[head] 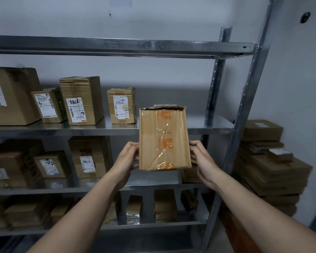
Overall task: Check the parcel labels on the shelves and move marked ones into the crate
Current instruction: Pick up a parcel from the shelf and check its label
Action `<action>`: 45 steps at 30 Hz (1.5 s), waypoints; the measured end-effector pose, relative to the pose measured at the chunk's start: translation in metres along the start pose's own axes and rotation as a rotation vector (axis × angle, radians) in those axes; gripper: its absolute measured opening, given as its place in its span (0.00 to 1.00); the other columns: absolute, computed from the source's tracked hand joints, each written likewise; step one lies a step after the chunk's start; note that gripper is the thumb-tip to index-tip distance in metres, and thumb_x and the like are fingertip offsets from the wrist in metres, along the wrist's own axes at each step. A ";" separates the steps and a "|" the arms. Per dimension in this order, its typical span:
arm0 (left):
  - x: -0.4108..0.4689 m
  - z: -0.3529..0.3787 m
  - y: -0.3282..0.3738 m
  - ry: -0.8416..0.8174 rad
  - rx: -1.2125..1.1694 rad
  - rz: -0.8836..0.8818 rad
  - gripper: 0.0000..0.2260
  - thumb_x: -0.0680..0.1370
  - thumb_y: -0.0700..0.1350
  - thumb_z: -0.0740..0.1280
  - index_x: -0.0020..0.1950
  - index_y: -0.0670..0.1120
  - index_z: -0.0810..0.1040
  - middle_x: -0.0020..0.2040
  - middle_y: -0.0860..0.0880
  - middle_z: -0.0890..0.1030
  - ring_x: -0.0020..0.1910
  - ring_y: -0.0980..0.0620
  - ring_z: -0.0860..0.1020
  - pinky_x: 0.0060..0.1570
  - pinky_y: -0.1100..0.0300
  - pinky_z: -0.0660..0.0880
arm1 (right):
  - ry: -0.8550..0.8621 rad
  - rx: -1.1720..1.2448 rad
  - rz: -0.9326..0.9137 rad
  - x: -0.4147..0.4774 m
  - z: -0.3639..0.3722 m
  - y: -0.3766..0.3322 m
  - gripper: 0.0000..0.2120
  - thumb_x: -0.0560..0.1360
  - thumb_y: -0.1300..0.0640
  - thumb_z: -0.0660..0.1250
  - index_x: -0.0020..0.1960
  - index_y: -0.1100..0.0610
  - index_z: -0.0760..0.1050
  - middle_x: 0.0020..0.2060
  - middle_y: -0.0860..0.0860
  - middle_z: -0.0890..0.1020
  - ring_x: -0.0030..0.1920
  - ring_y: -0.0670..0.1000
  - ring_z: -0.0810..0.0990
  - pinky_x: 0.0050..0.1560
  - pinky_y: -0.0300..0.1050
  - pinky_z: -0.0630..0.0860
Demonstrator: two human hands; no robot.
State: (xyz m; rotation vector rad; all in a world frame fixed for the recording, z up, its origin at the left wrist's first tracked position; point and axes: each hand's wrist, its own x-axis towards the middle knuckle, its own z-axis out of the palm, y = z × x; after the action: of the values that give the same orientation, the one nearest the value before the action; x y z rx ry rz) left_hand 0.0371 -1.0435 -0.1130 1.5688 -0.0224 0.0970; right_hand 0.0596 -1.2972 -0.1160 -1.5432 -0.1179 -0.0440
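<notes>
Cardboard parcel, orange-printed tape facing me: I am holding it upright in the air before the metal shelving, left grip and right grip each clasping a side edge. No label is showing on this face, so I am judging a slow turn, grips firm, the best way to read the other faces.

Handwritten "7786" on parcel labels

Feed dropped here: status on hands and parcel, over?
Left hand, right hand grip parcel by its sides. No label on facing side. Nothing in the way; crate unseen.
</notes>
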 end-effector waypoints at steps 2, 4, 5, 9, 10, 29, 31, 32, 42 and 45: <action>0.001 0.000 0.001 0.012 -0.016 -0.009 0.09 0.87 0.50 0.60 0.57 0.47 0.75 0.50 0.46 0.78 0.45 0.52 0.76 0.42 0.60 0.74 | 0.007 0.006 0.000 0.002 0.002 0.003 0.12 0.87 0.51 0.60 0.64 0.58 0.76 0.60 0.52 0.85 0.65 0.52 0.81 0.58 0.48 0.75; 0.003 -0.001 0.001 0.030 -0.035 -0.014 0.08 0.87 0.50 0.59 0.58 0.46 0.74 0.51 0.45 0.78 0.46 0.51 0.76 0.41 0.60 0.74 | 0.013 0.016 0.011 0.005 0.003 0.006 0.14 0.87 0.52 0.61 0.64 0.61 0.74 0.59 0.54 0.86 0.65 0.54 0.81 0.66 0.53 0.75; 0.003 -0.001 0.001 0.036 -0.045 -0.014 0.09 0.87 0.49 0.59 0.60 0.46 0.75 0.52 0.45 0.79 0.47 0.50 0.76 0.42 0.59 0.74 | 0.012 0.018 0.015 0.005 0.003 0.008 0.14 0.87 0.52 0.61 0.64 0.62 0.74 0.58 0.54 0.86 0.65 0.54 0.81 0.70 0.55 0.74; 0.001 -0.001 0.005 0.006 -0.057 -0.012 0.14 0.87 0.51 0.58 0.72 0.54 0.74 0.60 0.48 0.82 0.56 0.50 0.80 0.47 0.56 0.74 | 0.018 0.003 0.020 0.004 0.006 0.005 0.12 0.88 0.52 0.59 0.66 0.57 0.75 0.60 0.54 0.85 0.66 0.53 0.80 0.72 0.58 0.73; 0.000 -0.002 0.005 -0.015 -0.050 -0.013 0.15 0.87 0.51 0.58 0.73 0.56 0.74 0.62 0.48 0.83 0.59 0.49 0.80 0.49 0.55 0.74 | 0.022 -0.004 0.015 0.004 0.006 0.004 0.13 0.88 0.52 0.59 0.69 0.54 0.74 0.62 0.52 0.84 0.66 0.52 0.80 0.73 0.58 0.72; 0.002 -0.007 -0.015 0.000 -0.074 -0.029 0.10 0.87 0.47 0.59 0.60 0.41 0.74 0.36 0.55 0.83 0.31 0.63 0.79 0.35 0.66 0.74 | -0.018 0.040 0.072 0.009 0.002 0.032 0.16 0.86 0.42 0.62 0.55 0.56 0.73 0.60 0.59 0.84 0.67 0.59 0.80 0.75 0.62 0.70; 0.003 -0.006 -0.014 0.024 -0.039 -0.044 0.10 0.87 0.46 0.60 0.59 0.41 0.75 0.40 0.52 0.84 0.31 0.63 0.79 0.36 0.64 0.73 | -0.022 0.046 0.107 0.009 0.002 0.035 0.16 0.87 0.44 0.60 0.59 0.56 0.75 0.60 0.54 0.86 0.67 0.55 0.80 0.76 0.61 0.69; 0.002 -0.005 -0.013 0.023 -0.029 -0.049 0.11 0.87 0.47 0.60 0.61 0.40 0.75 0.45 0.49 0.84 0.34 0.62 0.80 0.38 0.62 0.74 | -0.024 0.055 0.122 0.009 0.002 0.037 0.15 0.87 0.45 0.59 0.63 0.54 0.76 0.61 0.53 0.85 0.67 0.54 0.80 0.76 0.59 0.69; 0.003 -0.003 -0.028 0.024 -0.067 -0.067 0.11 0.87 0.45 0.63 0.69 0.51 0.77 0.56 0.46 0.88 0.56 0.49 0.86 0.58 0.52 0.82 | -0.014 0.005 0.191 0.019 -0.003 0.054 0.27 0.85 0.39 0.62 0.80 0.47 0.68 0.76 0.49 0.76 0.75 0.52 0.73 0.80 0.61 0.63; 0.005 -0.003 -0.039 0.018 -0.031 -0.135 0.13 0.88 0.47 0.61 0.71 0.52 0.77 0.55 0.49 0.88 0.56 0.49 0.87 0.55 0.51 0.83 | -0.063 0.037 0.217 0.020 -0.003 0.061 0.16 0.88 0.44 0.58 0.66 0.47 0.81 0.64 0.48 0.85 0.71 0.52 0.77 0.78 0.63 0.66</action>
State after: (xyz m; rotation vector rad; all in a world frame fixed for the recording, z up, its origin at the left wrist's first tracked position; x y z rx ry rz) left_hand 0.0449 -1.0404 -0.1515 1.5342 0.0957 0.0052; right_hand 0.0856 -1.2979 -0.1742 -1.5132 -0.0010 0.1776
